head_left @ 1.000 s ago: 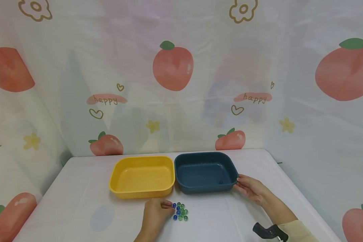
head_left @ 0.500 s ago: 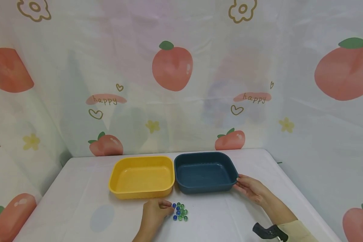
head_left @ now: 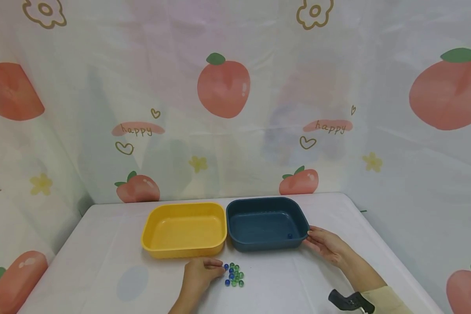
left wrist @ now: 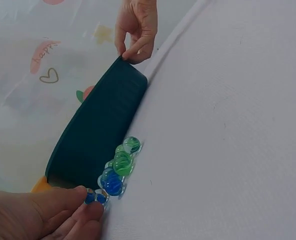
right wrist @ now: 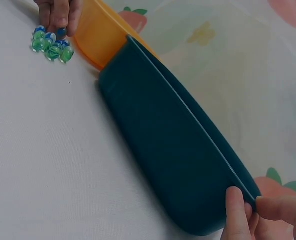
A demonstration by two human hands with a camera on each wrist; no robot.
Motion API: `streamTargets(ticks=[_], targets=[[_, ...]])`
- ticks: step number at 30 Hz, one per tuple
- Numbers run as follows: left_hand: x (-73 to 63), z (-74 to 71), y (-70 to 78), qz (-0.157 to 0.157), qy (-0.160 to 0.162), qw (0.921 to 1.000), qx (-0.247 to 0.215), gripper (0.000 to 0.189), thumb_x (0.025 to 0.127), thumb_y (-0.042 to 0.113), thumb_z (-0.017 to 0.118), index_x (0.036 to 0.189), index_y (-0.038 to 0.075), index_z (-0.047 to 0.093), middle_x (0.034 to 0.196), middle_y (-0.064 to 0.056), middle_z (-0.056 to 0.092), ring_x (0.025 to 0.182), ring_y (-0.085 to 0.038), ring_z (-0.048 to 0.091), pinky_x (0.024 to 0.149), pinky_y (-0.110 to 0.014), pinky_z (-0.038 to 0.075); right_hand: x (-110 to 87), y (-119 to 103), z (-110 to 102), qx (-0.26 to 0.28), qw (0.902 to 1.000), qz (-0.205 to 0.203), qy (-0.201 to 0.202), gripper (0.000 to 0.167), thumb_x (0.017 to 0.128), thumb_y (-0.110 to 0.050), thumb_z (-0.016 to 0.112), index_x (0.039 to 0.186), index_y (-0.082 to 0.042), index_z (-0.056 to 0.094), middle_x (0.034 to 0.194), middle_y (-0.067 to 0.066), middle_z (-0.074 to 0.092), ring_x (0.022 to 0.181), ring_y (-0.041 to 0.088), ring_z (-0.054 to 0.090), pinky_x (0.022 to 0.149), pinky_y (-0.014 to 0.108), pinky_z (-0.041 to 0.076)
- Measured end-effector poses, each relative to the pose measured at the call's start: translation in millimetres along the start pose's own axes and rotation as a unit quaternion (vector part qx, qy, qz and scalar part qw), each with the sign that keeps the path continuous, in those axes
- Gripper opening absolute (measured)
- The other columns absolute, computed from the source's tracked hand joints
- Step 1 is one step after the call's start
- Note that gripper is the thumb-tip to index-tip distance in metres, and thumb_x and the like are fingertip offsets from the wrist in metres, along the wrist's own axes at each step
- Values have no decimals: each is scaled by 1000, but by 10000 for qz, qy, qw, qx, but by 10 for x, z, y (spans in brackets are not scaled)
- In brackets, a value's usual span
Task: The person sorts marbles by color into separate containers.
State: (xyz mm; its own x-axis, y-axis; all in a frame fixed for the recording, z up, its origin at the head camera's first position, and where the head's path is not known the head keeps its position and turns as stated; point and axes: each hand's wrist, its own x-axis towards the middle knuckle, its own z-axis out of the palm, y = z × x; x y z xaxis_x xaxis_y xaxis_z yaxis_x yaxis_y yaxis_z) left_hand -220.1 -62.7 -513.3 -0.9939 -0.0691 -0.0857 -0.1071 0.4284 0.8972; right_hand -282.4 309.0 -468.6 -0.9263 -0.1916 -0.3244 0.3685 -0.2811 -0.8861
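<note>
My left hand [head_left: 198, 277] is low beside a cluster of blue and green glass marbles [left wrist: 123, 162] on the table, in front of the two basins. In the left wrist view, its thumb and fingertips pinch a blue marble [left wrist: 90, 196] at the cluster's edge. At the right end of the dark blue basin [head_left: 259, 245], my right hand [head_left: 327, 246] grips the corner, thumb at the rim and fingers against the outer wall. One blue marble [head_left: 290, 236] lies inside that basin, near its front right.
A yellow basin [head_left: 184, 253] stands directly left of the dark blue one, their sides close together. White cloth covers the table [head_left: 282, 288]. Behind it hangs a curtain [head_left: 259, 152] printed with peaches. A black wrist device [head_left: 351, 301] sits at the right sleeve.
The blue marble in the dark blue basin was visible, then out of sight half a second ago, and now shows slightly farther right. My left hand has shifted slightly left; the right stays put.
</note>
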Motion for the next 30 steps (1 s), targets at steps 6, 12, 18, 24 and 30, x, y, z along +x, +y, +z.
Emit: streamTargets(ticks=[6, 12, 18, 24, 30], targets=[[12, -23, 58, -163, -144, 9986, -486, 15, 76, 8, 82, 90, 6, 78, 80, -2, 75, 75, -13, 70, 67, -28, 60, 3, 9, -6, 40, 10000, -7, 84, 56, 100, -1, 49, 147, 13, 20, 99, 4, 67, 91, 12, 68, 87, 28, 57], [35, -41, 145, -260, -174, 9980, -540, 16, 77, 11, 82, 92, 7, 78, 83, -2, 75, 75, -12, 70, 68, -28, 60, 0, 7, 2, 2, 10000, -30, 88, 55, 101, 0, 48, 146, 13, 20, 98, 4, 66, 91, 11, 67, 87, 27, 57], [50, -64, 223, -386, -260, 9968, -650, 14, 79, 12, 81, 92, 7, 78, 84, -2, 75, 74, -12, 68, 69, -28, 60, -19, 4, 27, -108, 9998, -49, 143, 61, 102, -1, 47, 149, 14, 12, 98, 4, 66, 91, 10, 67, 87, 26, 57], [67, -95, 296, -428, -262, 9971, -570, 17, 80, 16, 81, 94, 7, 78, 84, -1, 75, 74, -12, 68, 71, -28, 60, -24, 2, 38, -115, 9997, -22, 197, 60, 102, -2, 46, 149, 14, 13, 98, 4, 66, 90, 10, 67, 87, 25, 57], [90, -122, 353, -361, -295, 9970, -614, 18, 80, 16, 81, 95, 6, 78, 84, -2, 75, 74, -12, 68, 70, -28, 60, -21, 8, 42, -132, 9997, -42, 183, 59, 101, -1, 46, 149, 14, 14, 98, 4, 65, 90, 10, 66, 87, 26, 57]])
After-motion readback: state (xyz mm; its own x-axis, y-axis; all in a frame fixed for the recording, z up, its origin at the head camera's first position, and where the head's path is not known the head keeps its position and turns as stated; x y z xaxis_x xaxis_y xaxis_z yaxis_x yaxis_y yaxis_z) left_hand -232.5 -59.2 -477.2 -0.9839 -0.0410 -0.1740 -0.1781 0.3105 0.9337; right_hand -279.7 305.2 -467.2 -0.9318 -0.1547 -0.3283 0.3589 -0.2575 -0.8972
